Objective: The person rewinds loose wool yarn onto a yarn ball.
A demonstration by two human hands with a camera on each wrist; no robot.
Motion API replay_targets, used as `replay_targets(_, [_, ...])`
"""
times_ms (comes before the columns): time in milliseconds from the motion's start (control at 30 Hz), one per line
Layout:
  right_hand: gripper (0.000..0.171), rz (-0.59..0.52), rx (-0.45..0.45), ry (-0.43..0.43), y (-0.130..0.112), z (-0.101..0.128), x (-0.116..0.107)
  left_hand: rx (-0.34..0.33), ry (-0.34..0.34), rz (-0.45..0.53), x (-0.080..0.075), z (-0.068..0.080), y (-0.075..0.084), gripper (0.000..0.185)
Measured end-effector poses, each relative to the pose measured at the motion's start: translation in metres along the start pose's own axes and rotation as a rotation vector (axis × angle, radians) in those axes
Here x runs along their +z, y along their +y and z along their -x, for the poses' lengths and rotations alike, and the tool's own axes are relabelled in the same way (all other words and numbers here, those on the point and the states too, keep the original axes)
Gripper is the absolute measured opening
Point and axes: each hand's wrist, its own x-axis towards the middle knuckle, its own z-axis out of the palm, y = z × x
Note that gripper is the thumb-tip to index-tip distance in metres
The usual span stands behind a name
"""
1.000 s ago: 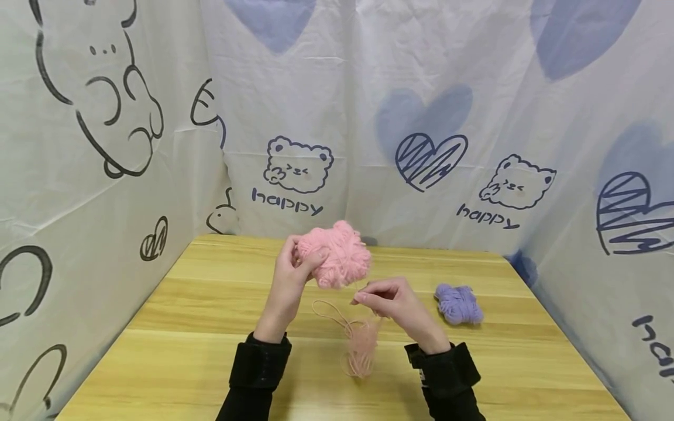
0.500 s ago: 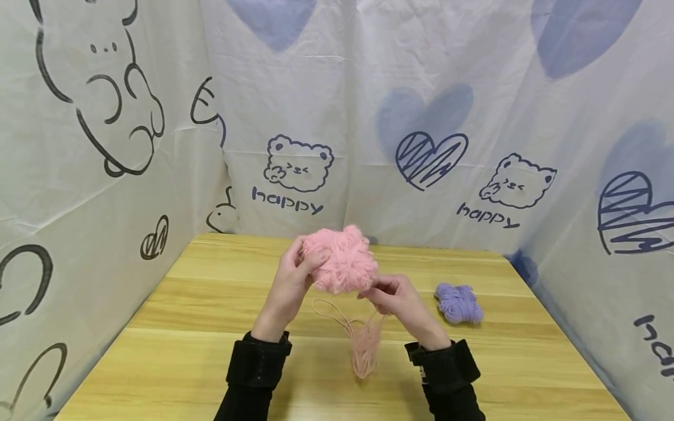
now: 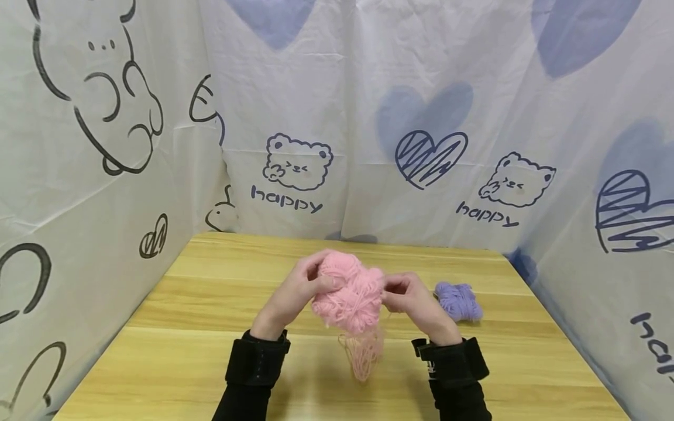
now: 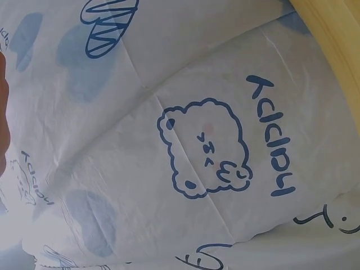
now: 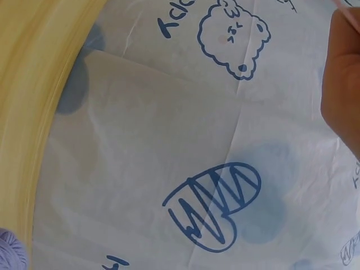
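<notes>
Everywhere, "happy" (image 3: 286, 200) behind the pink yarn (image 3: 350, 289).

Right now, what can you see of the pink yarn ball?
The fluffy pink yarn ball is a loose, uneven bundle of soft strands, held above the wooden table. The left hand grips its left side and the right hand pinches at its right edge. A tangle of loose pink strands hangs below it.
</notes>
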Motion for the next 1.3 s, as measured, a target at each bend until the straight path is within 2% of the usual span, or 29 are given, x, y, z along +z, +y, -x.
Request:
replay_targets(233, [0.022, -0.021, 0.010, -0.016, 0.000, 0.000, -0.003, -0.020, 0.005, -0.031, -0.001, 0.001, 0.002, 0.043])
replay_targets(333, [0.020, -0.043, 0.021, -0.014, -0.001, 0.000, -0.003, -0.035, -0.022, -0.060, -0.001, 0.000, 0.002, 0.042])
replay_targets(500, [0.015, -0.110, 0.066, 0.057, -0.003, -0.002, -0.001, -0.028, -0.083, -0.140, -0.001, -0.001, 0.001, 0.042])
replay_targets(633, [0.016, -0.151, 0.061, 0.125, -0.007, -0.002, 0.003, -0.054, -0.079, -0.212, -0.001, -0.003, -0.003, 0.039])
replay_targets(733, [0.015, -0.167, 0.030, 0.154, -0.011, -0.002, 0.007, -0.076, -0.034, -0.275, 0.001, -0.006, -0.007, 0.038])
replay_targets(867, [0.012, -0.159, -0.014, 0.180, -0.018, 0.000, 0.014, -0.089, 0.088, -0.323, 0.003, -0.008, -0.009, 0.036])
replay_targets(1067, [0.012, -0.068, -0.033, 0.174, -0.024, 0.002, 0.021, -0.094, 0.283, -0.253, 0.003, -0.011, -0.008, 0.036])
replay_targets(1300, [0.018, 0.028, -0.032, 0.105, -0.023, 0.001, 0.025, -0.057, 0.412, -0.149, 0.002, -0.012, -0.004, 0.035])
